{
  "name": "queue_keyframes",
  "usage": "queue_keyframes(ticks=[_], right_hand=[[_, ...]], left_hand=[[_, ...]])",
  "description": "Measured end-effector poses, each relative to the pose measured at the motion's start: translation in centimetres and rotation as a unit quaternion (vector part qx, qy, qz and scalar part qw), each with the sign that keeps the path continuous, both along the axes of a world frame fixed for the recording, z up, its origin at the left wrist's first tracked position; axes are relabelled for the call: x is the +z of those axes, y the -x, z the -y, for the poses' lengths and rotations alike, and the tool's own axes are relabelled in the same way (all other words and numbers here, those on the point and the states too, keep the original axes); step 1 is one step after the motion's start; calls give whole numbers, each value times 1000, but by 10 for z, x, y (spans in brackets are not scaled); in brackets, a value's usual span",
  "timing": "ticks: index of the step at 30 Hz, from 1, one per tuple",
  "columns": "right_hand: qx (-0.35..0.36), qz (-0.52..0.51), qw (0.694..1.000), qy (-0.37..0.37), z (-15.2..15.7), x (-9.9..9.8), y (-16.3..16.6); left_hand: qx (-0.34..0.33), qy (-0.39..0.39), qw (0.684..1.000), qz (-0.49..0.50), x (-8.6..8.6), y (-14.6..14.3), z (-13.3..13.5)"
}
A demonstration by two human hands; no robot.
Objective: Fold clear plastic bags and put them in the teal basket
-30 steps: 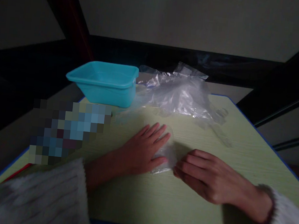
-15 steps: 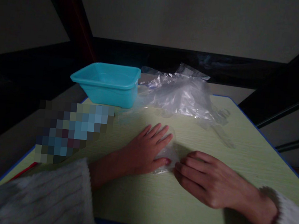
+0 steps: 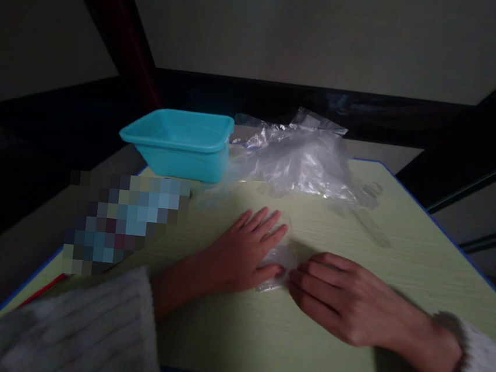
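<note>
A small clear plastic bag (image 3: 278,255) lies on the table between my hands. My left hand (image 3: 248,250) is laid flat over the bag's left part with its fingers spread, pressing it to the table top. From the right, my right hand (image 3: 334,294) meets the bag's edge, fingers curled together and thumb tucked out of sight. Its fingertips appear to pinch that edge, though the contact is dim and partly covered.
At the back left of the pale green table (image 3: 224,341) stands a turquoise plastic basin (image 3: 180,161). Beside it is a crumpled heap of clear plastic bags (image 3: 303,156). A pixelated patch hides an item at the left, near a thin red object (image 3: 42,289). Blue edging borders the table.
</note>
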State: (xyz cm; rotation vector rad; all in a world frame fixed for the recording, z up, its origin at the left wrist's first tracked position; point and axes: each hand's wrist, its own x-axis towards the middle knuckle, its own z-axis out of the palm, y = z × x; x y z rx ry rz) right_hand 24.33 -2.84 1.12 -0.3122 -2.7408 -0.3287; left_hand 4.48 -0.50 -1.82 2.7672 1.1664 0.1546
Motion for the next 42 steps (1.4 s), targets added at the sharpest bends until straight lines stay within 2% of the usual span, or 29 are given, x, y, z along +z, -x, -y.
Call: queue_keyframes(ticks=[16,32,35,38,42], right_hand=[[-4,3,999,-34,-2,-3,-2],[-7,-11,999,-34,-2,-6,-3],[-6,-16,999,-32,-2,-6,-3],[-7,-21,999,-26,-3,-6,-3],[-16,-35,999,-19,-4,-6,-4]], left_hand=[[-1,16,1000,-12,5,-1,0],[-6,18,1000,-2,6,0,0],[-7,-1,1000,8,5,1,0],[-14,-52,998,20,7,2,3],[-20,-107,993,42,13,3,17]])
